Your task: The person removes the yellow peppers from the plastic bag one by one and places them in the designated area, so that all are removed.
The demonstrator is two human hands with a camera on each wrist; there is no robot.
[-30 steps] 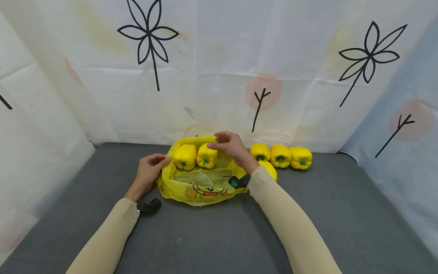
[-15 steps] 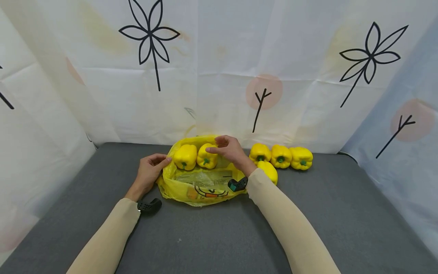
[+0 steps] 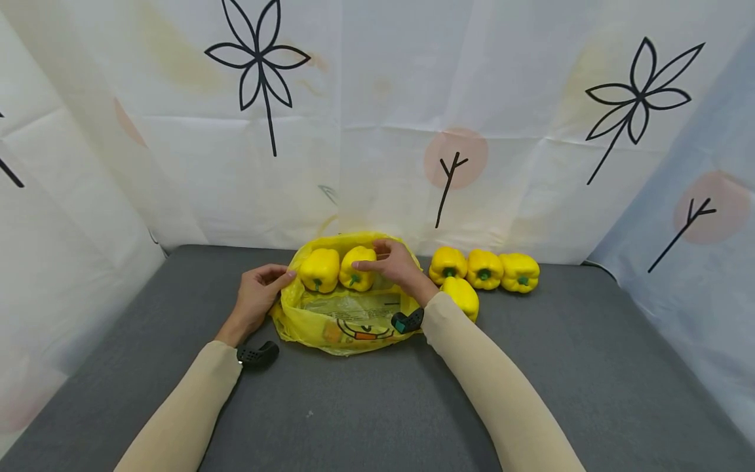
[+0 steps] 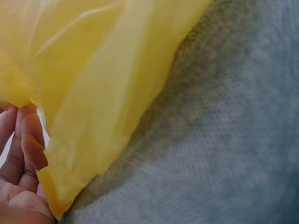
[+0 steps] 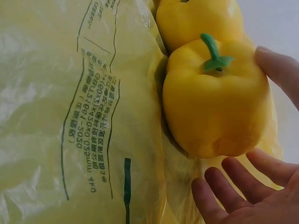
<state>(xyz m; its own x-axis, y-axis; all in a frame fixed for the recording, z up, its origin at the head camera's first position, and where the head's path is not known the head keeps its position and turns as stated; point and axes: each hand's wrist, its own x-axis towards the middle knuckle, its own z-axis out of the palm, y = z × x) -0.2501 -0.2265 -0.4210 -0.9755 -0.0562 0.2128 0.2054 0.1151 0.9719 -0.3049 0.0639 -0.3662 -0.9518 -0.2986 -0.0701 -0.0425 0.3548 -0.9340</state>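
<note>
A yellow plastic bag (image 3: 330,331) lies with its mouth spread wide. My left hand (image 3: 256,295) pinches the bag's left rim between thumb and fingers. Inside the bag, at the back, two yellow bell peppers sit side by side: a left pepper (image 3: 319,270) and a right pepper (image 3: 356,270), stems facing me. My right hand (image 3: 396,265) is at the right pepper, its thumb at one side. In the right wrist view its fingers (image 5: 238,184) are spread and loosely bent, the index fingertip right at the edge of the green-stemmed pepper (image 5: 217,107).
Right of the bag, three more yellow bell peppers stand in a row, the middle pepper (image 3: 484,269) among them. Another pepper (image 3: 462,296) lies in front, partly behind the right sleeve (image 3: 472,354). A patterned white cloth (image 3: 377,98) rises behind the grey table (image 3: 354,406).
My right hand has come down from above the right pepper to beside it, the thumb lower. My left hand has stayed at the bag's rim.
</note>
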